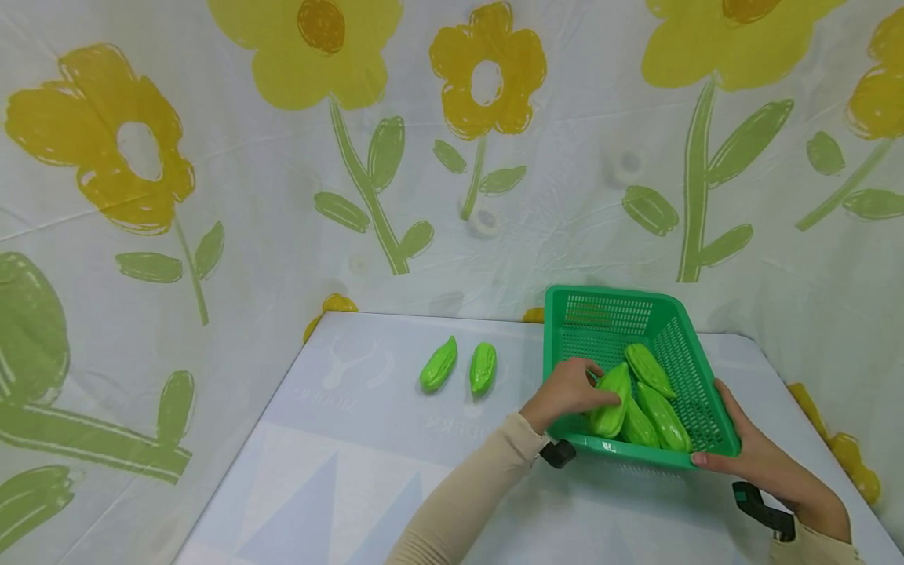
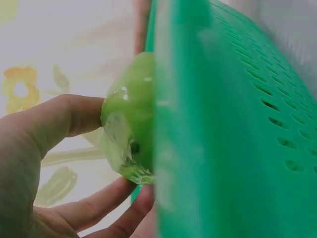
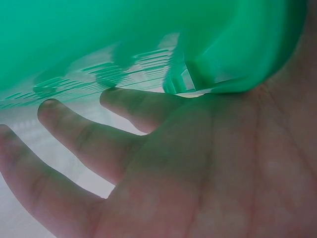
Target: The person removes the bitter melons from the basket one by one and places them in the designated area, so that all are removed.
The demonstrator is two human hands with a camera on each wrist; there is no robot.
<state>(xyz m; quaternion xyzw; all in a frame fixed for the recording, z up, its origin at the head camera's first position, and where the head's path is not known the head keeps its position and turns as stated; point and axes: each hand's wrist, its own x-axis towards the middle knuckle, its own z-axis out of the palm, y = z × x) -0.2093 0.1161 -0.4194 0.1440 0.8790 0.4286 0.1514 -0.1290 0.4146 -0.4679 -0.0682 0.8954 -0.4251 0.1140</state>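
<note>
In the head view my left hand reaches over the near left side of a green plastic basket. Its thumb and fingers pinch a bright green bitter melon, which has ridges and a pointed tip. The left wrist view shows a shiny clear wrap on this bitter melon, partly hidden by the basket wall. Several similar bitter melons lie in the basket beside it. My right hand holds the basket's near right corner, thumb on the front rim; its other fingers spread along the outside and underneath.
Two more bitter melons, one tilted and one nearly upright in view, lie on the white patterned table left of the basket. A flower-print cloth hangs behind the table and at its sides.
</note>
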